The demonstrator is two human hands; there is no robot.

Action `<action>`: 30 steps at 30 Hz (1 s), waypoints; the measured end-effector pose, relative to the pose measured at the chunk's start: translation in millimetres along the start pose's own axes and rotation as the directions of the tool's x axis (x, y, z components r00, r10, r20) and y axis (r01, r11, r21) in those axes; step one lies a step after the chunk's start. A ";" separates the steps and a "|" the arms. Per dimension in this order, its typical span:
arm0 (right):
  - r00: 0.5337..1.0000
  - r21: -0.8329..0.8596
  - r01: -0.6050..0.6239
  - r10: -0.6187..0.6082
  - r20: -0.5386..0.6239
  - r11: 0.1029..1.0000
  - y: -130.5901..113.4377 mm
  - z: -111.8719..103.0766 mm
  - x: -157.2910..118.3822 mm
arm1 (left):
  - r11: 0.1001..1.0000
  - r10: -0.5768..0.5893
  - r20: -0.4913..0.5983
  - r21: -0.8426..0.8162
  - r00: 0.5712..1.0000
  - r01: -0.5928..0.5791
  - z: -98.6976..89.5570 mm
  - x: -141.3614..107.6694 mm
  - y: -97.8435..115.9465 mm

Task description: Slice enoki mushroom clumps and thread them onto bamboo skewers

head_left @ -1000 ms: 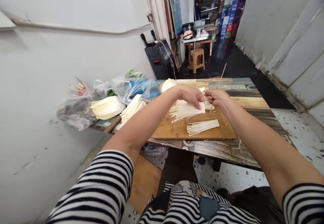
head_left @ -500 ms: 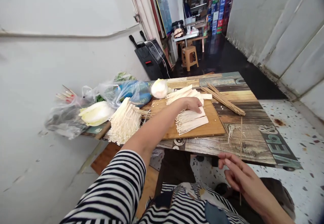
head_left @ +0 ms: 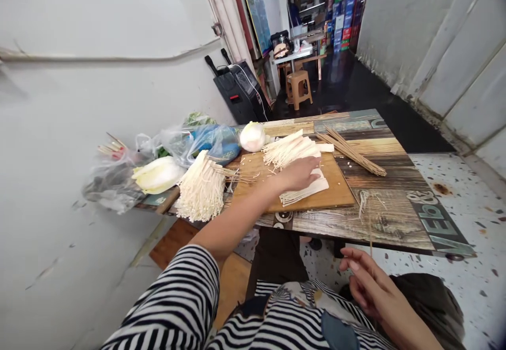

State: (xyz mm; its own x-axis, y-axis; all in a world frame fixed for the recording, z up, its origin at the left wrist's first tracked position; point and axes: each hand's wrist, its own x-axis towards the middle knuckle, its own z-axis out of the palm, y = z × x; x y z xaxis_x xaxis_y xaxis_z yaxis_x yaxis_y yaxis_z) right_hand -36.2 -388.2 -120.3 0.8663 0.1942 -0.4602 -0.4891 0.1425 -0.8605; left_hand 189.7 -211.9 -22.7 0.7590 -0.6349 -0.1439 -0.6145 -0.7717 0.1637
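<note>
My left hand reaches over the wooden cutting board, fingers closed on a flat bunch of enoki mushrooms that it mostly covers. Another flat enoki bunch lies just in front of the hand, and a spread pile of enoki lies behind it. Below the table's front edge, my right hand has curled fingers around a thin bamboo skewer, which points upward. A loose bundle of bamboo skewers rests on the table right of the board.
Left of the board sit skewered enoki, a napa cabbage piece, a round white-and-yellow vegetable and plastic bags. Enoki scraps lie on the table. A black speaker leans by the wall.
My left hand has shifted slightly toward me and lower over the enoki, covering more of the middle bunch. My right hand stays below the table edge with the skewer.
</note>
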 end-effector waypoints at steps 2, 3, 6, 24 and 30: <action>0.998 0.014 -0.052 0.052 0.021 0.999 5.1 2.6 -1.0 | 0.997 -0.022 -0.069 0.070 0.997 0.026 16.2 -15.0 7.7; 0.998 0.028 -0.059 0.058 0.025 0.998 7.2 4.1 -0.9 | 0.993 -0.046 -0.094 0.105 0.995 0.056 24.6 -20.6 11.5; 0.999 0.044 0.018 -0.016 -0.052 0.999 8.9 7.9 -0.1 | 0.974 -0.083 -0.144 0.199 0.986 0.111 44.6 -28.9 19.6; 0.631 -0.893 0.354 -0.776 0.007 0.279 -4.2 -6.0 18.5 | 0.944 -0.111 -0.226 0.280 0.968 0.174 59.0 -27.2 29.0; 0.625 -0.928 0.331 -0.776 0.081 0.169 -2.4 -5.1 23.2 | 0.963 -0.097 -0.199 0.227 0.975 0.142 62.2 -25.4 23.5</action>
State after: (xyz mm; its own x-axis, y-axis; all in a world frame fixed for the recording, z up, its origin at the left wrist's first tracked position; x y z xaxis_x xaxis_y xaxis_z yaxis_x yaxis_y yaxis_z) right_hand -14.5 -388.9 -130.0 0.9131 0.0896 0.3978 0.2979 -0.8127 -0.5008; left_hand 142.6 -216.2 -75.9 0.8425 -0.5374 0.0384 -0.5331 -0.8418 -0.0845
